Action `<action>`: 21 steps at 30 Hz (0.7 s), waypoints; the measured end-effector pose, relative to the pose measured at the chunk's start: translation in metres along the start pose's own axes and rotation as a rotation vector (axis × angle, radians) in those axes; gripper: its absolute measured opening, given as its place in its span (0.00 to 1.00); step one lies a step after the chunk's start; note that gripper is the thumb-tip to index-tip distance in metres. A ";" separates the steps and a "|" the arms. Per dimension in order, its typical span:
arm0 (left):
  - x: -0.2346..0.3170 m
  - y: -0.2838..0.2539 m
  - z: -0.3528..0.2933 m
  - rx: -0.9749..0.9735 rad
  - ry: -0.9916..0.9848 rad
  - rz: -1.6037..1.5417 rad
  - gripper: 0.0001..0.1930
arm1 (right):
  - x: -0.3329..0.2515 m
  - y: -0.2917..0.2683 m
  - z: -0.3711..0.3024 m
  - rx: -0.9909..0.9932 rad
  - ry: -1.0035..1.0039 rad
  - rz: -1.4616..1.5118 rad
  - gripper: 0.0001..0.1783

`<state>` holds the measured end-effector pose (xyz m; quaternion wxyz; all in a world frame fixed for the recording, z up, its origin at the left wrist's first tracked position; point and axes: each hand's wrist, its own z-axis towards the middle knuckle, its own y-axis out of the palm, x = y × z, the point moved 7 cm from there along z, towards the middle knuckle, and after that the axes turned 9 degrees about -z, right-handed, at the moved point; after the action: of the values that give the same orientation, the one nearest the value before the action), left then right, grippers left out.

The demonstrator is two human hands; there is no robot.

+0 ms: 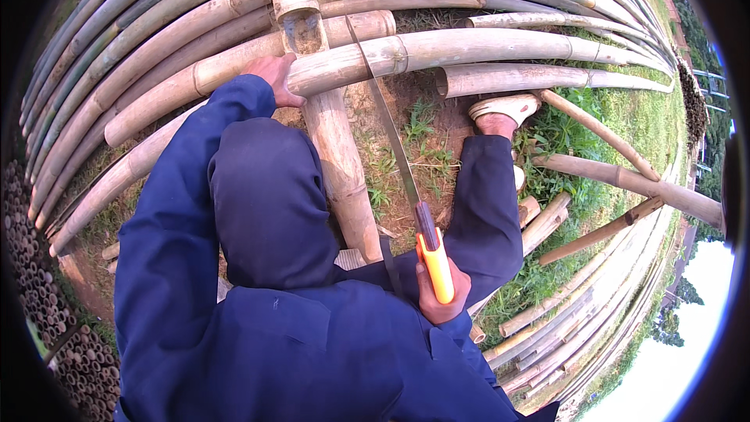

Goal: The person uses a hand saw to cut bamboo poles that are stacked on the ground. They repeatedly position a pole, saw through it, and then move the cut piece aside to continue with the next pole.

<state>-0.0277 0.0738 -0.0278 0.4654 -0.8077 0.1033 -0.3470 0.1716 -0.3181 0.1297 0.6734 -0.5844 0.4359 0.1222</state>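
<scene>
A handsaw point(398, 141) with a long thin blade and an orange-yellow handle is in my right hand point(445, 291), fingers closed round the grip. Its blade lies across a pale bamboo pole point(469, 45), a short way from the pole's left end. My left hand point(275, 78) is closed on that left end, thumb and a finger showing at its edges. Beneath the pole runs a thick bamboo support point(341, 164), its upper end notched. Whether the blade has cut into the pole cannot be made out.
Several long bamboo poles point(195, 12) lie side by side at the far left, more point(547, 1) at the far right. My right foot in a pale shoe point(506, 108) stands beside the pole. Crossed bamboo poles point(625, 176) stand at right; cut bamboo ends point(47, 297) are stacked at left.
</scene>
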 end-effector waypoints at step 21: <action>0.028 0.028 -0.014 0.235 -0.018 0.159 0.48 | -0.011 0.086 0.176 0.030 -0.056 0.102 0.09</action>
<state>-0.0119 0.0353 -0.0334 0.5836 -0.7400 0.1215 -0.3114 0.1854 -0.1325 0.0684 0.6869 -0.5475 0.4481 0.1661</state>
